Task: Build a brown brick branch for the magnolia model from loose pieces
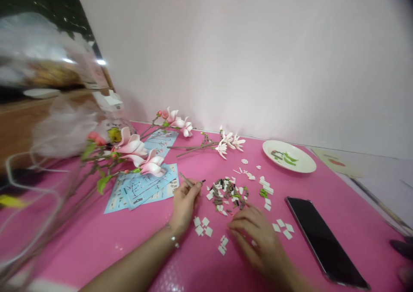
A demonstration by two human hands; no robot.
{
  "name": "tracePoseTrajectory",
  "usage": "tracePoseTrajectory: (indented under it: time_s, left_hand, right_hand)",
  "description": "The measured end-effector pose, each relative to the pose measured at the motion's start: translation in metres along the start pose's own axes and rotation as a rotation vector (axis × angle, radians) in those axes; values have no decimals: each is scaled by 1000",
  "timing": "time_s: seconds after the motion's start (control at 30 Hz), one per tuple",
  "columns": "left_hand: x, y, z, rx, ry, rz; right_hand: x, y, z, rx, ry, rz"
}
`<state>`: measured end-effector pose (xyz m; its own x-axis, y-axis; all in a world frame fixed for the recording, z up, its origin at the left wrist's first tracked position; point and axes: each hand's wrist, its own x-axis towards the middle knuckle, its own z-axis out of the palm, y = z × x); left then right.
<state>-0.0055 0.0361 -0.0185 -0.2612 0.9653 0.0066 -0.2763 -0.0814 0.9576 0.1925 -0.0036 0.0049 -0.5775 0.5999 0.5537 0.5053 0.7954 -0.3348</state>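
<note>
Slim brown stem piece is pinched between the thumb and fingertips of the left hand, near the front centre of the pink tabletop. The right hand is open, its fingers loosely curved and holding nothing, close to a heap of small plastic building pieces in brown, white and green. Picking through loose parts appears to be the work in hand. Small clusters of white tiles surround the heap. Blue instruction sheets and pink-and-white flower stems lie toward the far left; a white plate sits at the far right, with a black smartphone nearer the right edge.
</note>
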Motion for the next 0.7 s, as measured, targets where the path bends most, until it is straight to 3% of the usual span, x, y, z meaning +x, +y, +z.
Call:
tracePoseTrajectory:
  time_s: [0.2,0.43,0.7]
  left_hand:
    - [1,0,1,-53,10,-19]
    - [1,5,2,-88,18,-55]
    - [-1,10,5,-102,28,-55]
  right_hand:
    - [12,-11,4,-99,-258,99]
    - [40,18,21,-357,-314,249]
    - [39,32,34,-357,-294,222]
